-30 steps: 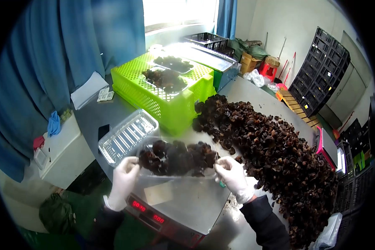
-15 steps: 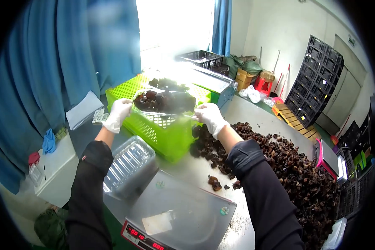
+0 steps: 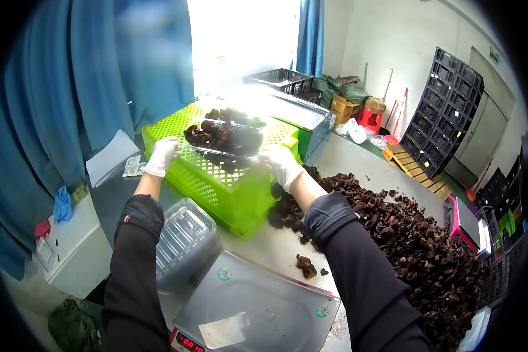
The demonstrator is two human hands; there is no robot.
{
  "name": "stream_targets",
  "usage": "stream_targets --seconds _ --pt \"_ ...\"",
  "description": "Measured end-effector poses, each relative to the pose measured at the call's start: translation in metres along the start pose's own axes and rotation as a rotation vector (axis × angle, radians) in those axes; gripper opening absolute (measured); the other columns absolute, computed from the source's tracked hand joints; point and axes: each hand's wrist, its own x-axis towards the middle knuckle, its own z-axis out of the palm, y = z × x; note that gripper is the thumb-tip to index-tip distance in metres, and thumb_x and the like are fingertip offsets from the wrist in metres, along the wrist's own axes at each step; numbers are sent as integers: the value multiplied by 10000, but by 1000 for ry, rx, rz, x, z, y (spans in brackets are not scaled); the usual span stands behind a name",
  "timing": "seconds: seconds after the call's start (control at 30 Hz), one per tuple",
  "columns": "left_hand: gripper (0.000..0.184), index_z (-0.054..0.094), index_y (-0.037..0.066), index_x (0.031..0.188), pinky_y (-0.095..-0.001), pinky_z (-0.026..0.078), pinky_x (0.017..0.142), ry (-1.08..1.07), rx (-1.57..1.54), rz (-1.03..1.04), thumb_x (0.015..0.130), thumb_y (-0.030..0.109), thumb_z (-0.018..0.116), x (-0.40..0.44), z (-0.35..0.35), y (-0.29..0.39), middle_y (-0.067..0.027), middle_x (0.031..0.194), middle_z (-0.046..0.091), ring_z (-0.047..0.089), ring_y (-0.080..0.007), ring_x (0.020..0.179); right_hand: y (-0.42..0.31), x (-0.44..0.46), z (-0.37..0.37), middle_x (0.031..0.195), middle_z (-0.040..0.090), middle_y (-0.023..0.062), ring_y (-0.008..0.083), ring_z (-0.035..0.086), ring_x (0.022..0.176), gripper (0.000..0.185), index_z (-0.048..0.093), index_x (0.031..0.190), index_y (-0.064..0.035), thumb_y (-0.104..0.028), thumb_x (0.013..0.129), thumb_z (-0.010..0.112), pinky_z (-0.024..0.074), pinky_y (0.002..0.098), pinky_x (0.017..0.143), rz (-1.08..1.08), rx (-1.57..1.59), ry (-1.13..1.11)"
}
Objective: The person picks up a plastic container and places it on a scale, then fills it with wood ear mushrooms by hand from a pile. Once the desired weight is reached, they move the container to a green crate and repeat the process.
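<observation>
A clear plastic tray of dark wood ear mushrooms [image 3: 212, 138] is over the top of an upturned bright green crate [image 3: 217, 202]. My left hand [image 3: 164, 156], in a white glove, is beside the tray's left end, fingers loosely bent and a small gap from the rim. My right hand [image 3: 281, 166], gloved too, has its fingers at the tray's right end; glare blurs the contact. Behind lies another batch of mushrooms [image 3: 232, 115]. Nearer me are stacked clear trays [image 3: 185, 237] and a scale [image 3: 258, 305] with a red display.
A large heap of wood ear mushrooms [image 3: 416, 258] covers the table's right side, a few loose pieces [image 3: 305, 267] near the scale. A second scale [image 3: 464, 223] stands beyond the heap. Papers [image 3: 112, 157] lie left of the crate. Black crates [image 3: 443, 111] stand stacked by the wall.
The tray has moved slightly left and looks lower on the crate. My left hand has drawn a little away from its end; my right hand has shifted left with it. The view has shifted slightly.
</observation>
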Motion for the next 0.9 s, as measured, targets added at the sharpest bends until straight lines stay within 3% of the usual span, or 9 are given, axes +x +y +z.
stream_targets --seconds 0.07,0.27,0.43,0.57,0.6,0.63,0.8,0.83,0.9 --pt "345 644 2 1234 -279 516 673 -26 12 -2 970 219 596 -16 -3 5 -94 972 709 680 -172 749 -15 -8 2 922 627 109 201 698 863 11 617 928 24 32 923 611 631 270 797 427 813 95" --pt "330 652 -11 1198 -275 494 645 23 30 -6 1000 245 586 -44 -20 -3 -87 944 702 657 -149 746 -21 -17 3 918 650 114 212 705 826 58 617 984 16 -18 945 591 597 297 746 528 849 144" --pt "266 676 -7 1152 -278 504 699 -59 206 183 978 186 619 -133 -37 -8 -49 904 688 622 -109 773 -1 -86 2 921 691 66 137 661 765 169 661 1091 -7 -95 978 572 536 245 674 472 608 180" --pt "207 671 -16 1054 -373 530 768 -172 532 481 895 116 669 -253 -49 0 -188 965 690 677 -312 851 -49 -216 -17 882 672 25 106 620 747 124 663 1044 -28 -83 969 581 515 256 682 447 347 214" --pt "196 670 -11 1050 -384 526 761 -222 509 290 886 97 669 -282 -50 3 -193 959 675 663 -334 849 -57 -254 -24 897 676 31 109 630 774 134 666 1049 -27 -98 977 580 521 265 707 445 252 238" --pt "195 666 -10 1045 -395 521 757 -268 687 530 870 74 673 -301 -52 2 -186 948 656 646 -346 834 -65 -294 -28 912 680 37 113 640 801 144 669 1055 -26 -113 985 578 527 273 732 453 153 263" --pt "141 606 -19 976 -420 484 903 -308 805 588 845 -69 617 -329 -65 -25 -154 1063 592 578 -344 1034 -109 -513 -32 1007 668 134 303 656 916 148 689 1052 -83 -143 933 625 527 389 835 759 -235 589" --pt "209 639 -9 1077 -467 450 1001 -388 853 514 872 33 652 -312 -80 -42 -203 1177 596 559 -395 1121 -121 -558 -30 1017 663 138 313 652 936 139 687 1046 -86 -129 930 623 525 405 839 902 -315 622" --pt "230 718 22 1052 -447 524 893 -233 971 806 915 207 721 -326 -66 -16 -195 1049 704 654 -378 966 -151 -640 -24 1055 657 142 327 648 962 138 685 1041 -91 -110 923 617 525 417 837 837 -560 754"
